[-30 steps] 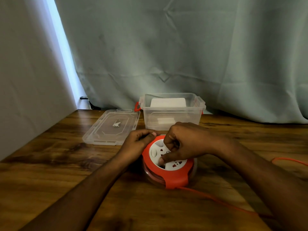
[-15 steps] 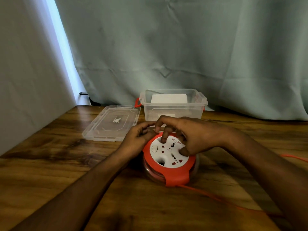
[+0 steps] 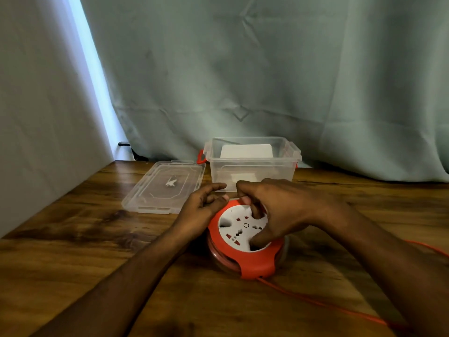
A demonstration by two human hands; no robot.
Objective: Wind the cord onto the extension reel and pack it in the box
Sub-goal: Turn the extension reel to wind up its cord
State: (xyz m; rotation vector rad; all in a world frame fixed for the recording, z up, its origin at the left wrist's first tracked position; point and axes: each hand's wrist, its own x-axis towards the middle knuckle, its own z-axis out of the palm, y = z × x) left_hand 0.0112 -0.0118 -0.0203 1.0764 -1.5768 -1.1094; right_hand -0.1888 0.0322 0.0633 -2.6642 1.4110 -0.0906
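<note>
So the extension reel (image 3: pixel 245 242) sits flat on the wooden table (image 3: pixel 73 251), roughly mid-table and a bit toward the near edge. It's an orange housing with a white socket face on top, and through the clear lower part you can see orange cord already wound inside.

The left hand (image 3: pixel 201 207) is against the reel's far-left rim, fingers curled, thumb and fingertips touching the orange edge. Whether it really grips the rim or just rests against it, I can't tell. The right hand (image 3: pixel 279 210) is draped over the top from the right, fingers curled down onto the white face, with 1 fingertip dug into a recess near the far side and the thumb pressed down at the near-right part of the disc. So that one is clamped on the reel's top.

The cord (image 3: pixel 315 300) comes out of the reel's near side and trails across the table toward the near-right corner, with another stretch showing by the right edge behind the right forearm.

The clear box (image 3: pixel 252 164) with orange latches stands open at the far edge, just behind the hands, something white inside. Its lid (image 3: pixel 165 188) lies flat just to the box's left. A greenish curtain (image 3: pixel 267 69) hangs behind it all.
</note>
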